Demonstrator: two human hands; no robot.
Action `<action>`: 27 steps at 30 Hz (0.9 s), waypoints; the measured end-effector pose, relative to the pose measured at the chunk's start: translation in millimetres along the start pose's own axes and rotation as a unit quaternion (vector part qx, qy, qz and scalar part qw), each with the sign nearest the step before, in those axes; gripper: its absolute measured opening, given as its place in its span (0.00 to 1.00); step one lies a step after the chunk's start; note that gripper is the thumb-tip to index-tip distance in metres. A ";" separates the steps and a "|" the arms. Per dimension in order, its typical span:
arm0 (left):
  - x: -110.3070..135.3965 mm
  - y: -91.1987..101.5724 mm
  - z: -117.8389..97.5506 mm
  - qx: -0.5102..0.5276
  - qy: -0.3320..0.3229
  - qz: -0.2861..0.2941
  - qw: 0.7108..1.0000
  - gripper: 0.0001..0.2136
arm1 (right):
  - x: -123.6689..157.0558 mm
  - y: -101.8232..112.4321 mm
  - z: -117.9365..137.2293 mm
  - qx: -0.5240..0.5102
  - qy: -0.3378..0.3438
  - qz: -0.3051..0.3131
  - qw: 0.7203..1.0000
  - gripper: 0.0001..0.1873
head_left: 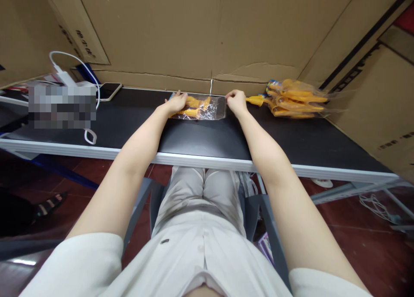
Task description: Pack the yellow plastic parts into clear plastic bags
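A clear plastic bag (217, 108) with orange-yellow plastic pieces (190, 112) inside lies flat on the black table top. My left hand (177, 102) rests on the left end of this bag, fingers stretched over it. At the bag's other end, my right hand (237, 102) pinches the edge of the clear film between thumb and fingers. Just right of that hand is a loose orange-yellow piece with a ribbed, cone-like end (255, 100). Beyond it lies a pile of filled bags (296, 99) with similar orange pieces. What exactly the pieces are, I cannot tell.
Cardboard (194, 33) walls the table's back and right side. On the left lie a phone (110, 91), a white cable (77, 55) and a blurred-out object (62, 105). A pale metal rail (207, 159) edges the table front. Someone's sandalled foot (50, 204) shows at lower left.
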State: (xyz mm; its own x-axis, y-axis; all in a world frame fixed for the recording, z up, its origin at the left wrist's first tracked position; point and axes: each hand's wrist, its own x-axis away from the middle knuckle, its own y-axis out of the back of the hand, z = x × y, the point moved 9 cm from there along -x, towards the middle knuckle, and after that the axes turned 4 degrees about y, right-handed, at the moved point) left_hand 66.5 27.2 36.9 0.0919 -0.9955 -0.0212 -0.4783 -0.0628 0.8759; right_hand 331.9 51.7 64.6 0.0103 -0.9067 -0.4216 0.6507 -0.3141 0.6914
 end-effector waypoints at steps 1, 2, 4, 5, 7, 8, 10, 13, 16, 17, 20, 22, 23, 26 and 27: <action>3.5 -1.0 -1.0 -0.011 0.007 0.013 1.000 0.34 | -2.0 10.2 -7.4 0.030 -0.004 -0.016 0.999 0.27; 6.5 -1.7 -2.1 -0.019 0.011 0.024 0.999 0.35 | -3.2 19.1 -16.5 0.053 -0.016 -0.027 0.998 0.28; 10.1 -3.1 -3.0 -0.026 0.015 0.036 0.999 0.35 | -4.3 30.5 -34.7 0.080 -0.034 -0.030 0.996 0.32; 10.4 -3.9 -2.8 -0.027 0.014 0.040 0.999 0.36 | -4.5 33.8 -43.1 0.085 -0.041 -0.027 0.995 0.34; 8.2 -5.7 -2.0 -0.027 0.008 0.040 0.999 0.36 | -4.8 36.4 -57.4 0.089 -0.050 -0.014 0.995 0.38; 5.9 -6.7 -1.3 -0.026 0.002 0.038 0.999 0.36 | -4.9 36.0 -63.1 0.090 -0.055 -0.004 0.994 0.40; 0.2 -9.0 1.1 -0.023 -0.005 0.034 0.999 0.36 | -5.1 32.8 -71.5 0.088 -0.066 0.024 0.994 0.43; -6.0 -12.4 4.9 -0.027 -0.007 0.034 0.999 0.36 | -4.2 28.7 -73.2 0.092 -0.073 0.056 0.992 0.42; -4.9 -12.4 5.3 -0.032 -0.001 0.034 0.999 0.37 | -1.9 31.7 -64.6 0.115 -0.068 0.046 0.990 0.34; -2.9 -11.6 4.6 -0.032 0.001 0.034 0.999 0.37 | -0.7 32.8 -61.8 0.123 -0.071 0.040 0.989 0.30; 4.1 -8.1 2.4 -0.030 0.010 0.031 0.999 0.37 | 3.0 33.1 -57.5 0.139 -0.094 0.037 0.985 0.25; 7.2 -6.1 2.1 -0.026 0.017 0.028 0.999 0.37 | 3.4 32.2 -58.1 0.145 -0.107 0.035 0.983 0.26; 7.9 -5.5 2.4 -0.025 0.020 0.026 0.999 0.37 | 2.6 32.2 -60.0 0.148 -0.112 0.030 0.982 0.25; 5.9 -5.1 4.7 -0.026 0.019 0.022 0.999 0.37 | -3.0 33.4 -73.5 0.163 -0.121 0.011 0.979 0.24; 4.3 -5.3 5.9 -0.026 0.017 0.021 0.999 0.37 | -5.3 34.7 -79.7 0.170 -0.122 0.004 0.978 0.25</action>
State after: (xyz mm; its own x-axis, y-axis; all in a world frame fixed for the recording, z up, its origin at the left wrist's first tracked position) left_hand 64.3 22.9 29.4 0.1022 -0.9942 0.0321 -0.4358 -0.0158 0.8999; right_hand 415.0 68.0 44.1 -0.1945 -0.9366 -0.2914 0.3610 -0.3446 0.8666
